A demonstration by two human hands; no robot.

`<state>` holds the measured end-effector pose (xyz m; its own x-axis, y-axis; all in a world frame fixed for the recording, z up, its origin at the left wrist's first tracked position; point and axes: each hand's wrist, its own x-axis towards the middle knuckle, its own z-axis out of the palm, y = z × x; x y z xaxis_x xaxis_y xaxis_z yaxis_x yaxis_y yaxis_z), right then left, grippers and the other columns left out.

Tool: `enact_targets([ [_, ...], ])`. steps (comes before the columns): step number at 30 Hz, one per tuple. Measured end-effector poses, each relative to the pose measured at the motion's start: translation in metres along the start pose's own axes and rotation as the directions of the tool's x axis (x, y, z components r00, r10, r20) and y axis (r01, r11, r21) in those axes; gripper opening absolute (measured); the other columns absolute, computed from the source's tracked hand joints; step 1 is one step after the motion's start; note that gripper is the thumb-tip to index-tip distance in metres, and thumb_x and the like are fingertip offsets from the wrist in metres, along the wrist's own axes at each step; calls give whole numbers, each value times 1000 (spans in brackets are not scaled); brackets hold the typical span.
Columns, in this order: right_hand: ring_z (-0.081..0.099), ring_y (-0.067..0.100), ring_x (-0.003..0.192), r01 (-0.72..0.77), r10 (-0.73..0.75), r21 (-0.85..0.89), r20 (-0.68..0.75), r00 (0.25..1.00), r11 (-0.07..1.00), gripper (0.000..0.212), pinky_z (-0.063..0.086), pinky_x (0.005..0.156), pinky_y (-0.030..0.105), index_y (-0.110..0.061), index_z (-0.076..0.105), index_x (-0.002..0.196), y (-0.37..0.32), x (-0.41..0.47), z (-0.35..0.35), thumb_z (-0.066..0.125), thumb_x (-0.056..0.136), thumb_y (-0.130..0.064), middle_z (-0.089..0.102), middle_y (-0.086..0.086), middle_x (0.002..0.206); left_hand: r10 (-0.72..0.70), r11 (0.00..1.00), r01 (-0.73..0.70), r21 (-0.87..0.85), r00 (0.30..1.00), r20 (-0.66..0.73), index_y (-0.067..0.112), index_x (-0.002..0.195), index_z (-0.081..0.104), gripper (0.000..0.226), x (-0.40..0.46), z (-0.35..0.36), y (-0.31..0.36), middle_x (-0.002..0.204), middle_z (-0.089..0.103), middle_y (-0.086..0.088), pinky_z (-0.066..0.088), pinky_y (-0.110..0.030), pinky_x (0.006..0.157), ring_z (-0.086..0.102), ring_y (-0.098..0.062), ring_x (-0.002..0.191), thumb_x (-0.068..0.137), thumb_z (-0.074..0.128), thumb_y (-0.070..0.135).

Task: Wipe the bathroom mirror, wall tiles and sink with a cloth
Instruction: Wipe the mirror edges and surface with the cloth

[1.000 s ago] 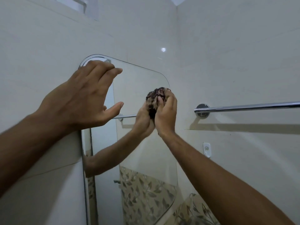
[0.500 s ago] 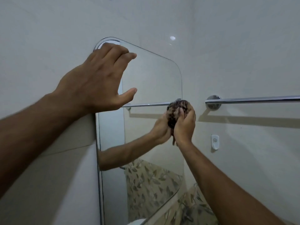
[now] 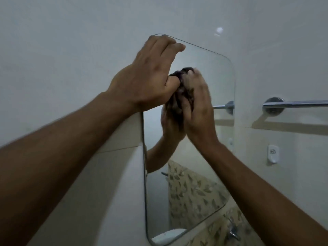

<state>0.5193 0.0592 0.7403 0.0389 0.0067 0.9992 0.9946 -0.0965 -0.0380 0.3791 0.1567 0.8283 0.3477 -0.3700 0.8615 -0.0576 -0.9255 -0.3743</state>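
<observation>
right hand [image 3: 195, 110] fingers clenched round dark cloth [image 3: 179, 77], blurred, pressed to upper mirror [image 3: 204, 174] | left hand [image 3: 149, 75] fingers curled over mirror's top-left edge, held nothing, thumb touched cloth | towel bar [image 3: 298, 103] on wall tiles [image 3: 292, 50], right of mirror | sink not seen clearly

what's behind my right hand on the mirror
A dark cloth, bunched between the right hand and the mirror; only its top and left edge show. The glass under it is covered, and the hand is motion-blurred.
</observation>
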Motion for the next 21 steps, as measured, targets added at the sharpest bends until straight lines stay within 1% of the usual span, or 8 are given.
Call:
enact_targets([
  [2, 23, 19, 152, 140, -140, 7, 104, 985, 990, 54, 21, 125, 31, -3, 33, 153, -4, -15, -3, 46, 101, -15, 27, 11, 163, -13, 999, 12, -45, 1000, -16, 8, 141, 46, 64, -1, -1, 0, 139, 46, -7, 28, -17, 104, 34, -17, 135, 81, 33, 26],
  [4, 23, 18, 152, 127, -126, -1, 96, 987, 992, 54, 21, 125, 31, -5, 34, 153, 8, -12, -6, 46, 101, -12, 28, 12, 163, -38, 995, 35, -88, 999, -29, 10, 140, 46, 63, -1, -2, 1, 139, 45, -5, 34, -20, 103, 35, -15, 134, 80, 33, 23],
  [9, 31, 18, 148, -286, 295, 74, -175, 939, 955, 51, 28, 122, 31, -12, 33, 154, 12, 14, 2, 44, 106, -24, 33, 9, 161, -66, 991, 59, -124, 996, -55, 10, 140, 45, 64, 0, -4, 2, 134, 46, -3, 36, -23, 100, 36, -12, 126, 79, 30, 22],
  [11, 28, 21, 150, -200, 206, 58, -120, 971, 978, 52, 25, 124, 31, -8, 32, 155, -9, 5, 8, 42, 105, -22, 30, 11, 162, -80, 985, 67, -161, 994, -72, 11, 140, 45, 66, 0, -6, 2, 132, 47, -3, 37, -22, 101, 36, -10, 122, 78, 28, 25],
  [13, 26, 25, 151, 17, -18, 40, 12, 1000, 999, 54, 22, 125, 36, -2, 33, 153, -32, -17, 13, 47, 101, -12, 29, 15, 162, -90, 976, 69, -208, 991, -96, 11, 140, 46, 68, -1, -7, 3, 128, 48, -3, 37, -22, 100, 35, -7, 116, 77, 27, 27],
  [15, 27, 30, 150, 170, -175, 47, 118, 977, 984, 56, 23, 125, 40, 4, 36, 149, -43, -35, 14, 54, 96, -1, 32, 21, 159, -84, 972, 55, -230, 989, -118, 10, 139, 47, 68, -2, -9, 3, 125, 49, -6, 35, -18, 98, 34, -6, 113, 76, 27, 27],
  [17, 29, 31, 149, 187, -192, 51, 126, 973, 981, 57, 22, 125, 38, 5, 37, 148, -43, -25, 11, 55, 94, 1, 33, 23, 157, -76, 968, 35, -247, 985, -157, 7, 136, 49, 64, -2, -12, 2, 123, 50, -9, 31, -11, 94, 35, -8, 109, 78, 28, 24],
  [21, 32, 30, 148, 30, -30, 54, 8, 1000, 998, 53, 21, 123, 29, 1, 37, 149, -44, 31, 16, 44, 100, -18, 35, 19, 158, -80, 964, 25, -265, 976, -200, 2, 134, 50, 62, 0, -13, 1, 124, 52, -15, 30, -7, 91, 37, -10, 110, 80, 31, 26],
])
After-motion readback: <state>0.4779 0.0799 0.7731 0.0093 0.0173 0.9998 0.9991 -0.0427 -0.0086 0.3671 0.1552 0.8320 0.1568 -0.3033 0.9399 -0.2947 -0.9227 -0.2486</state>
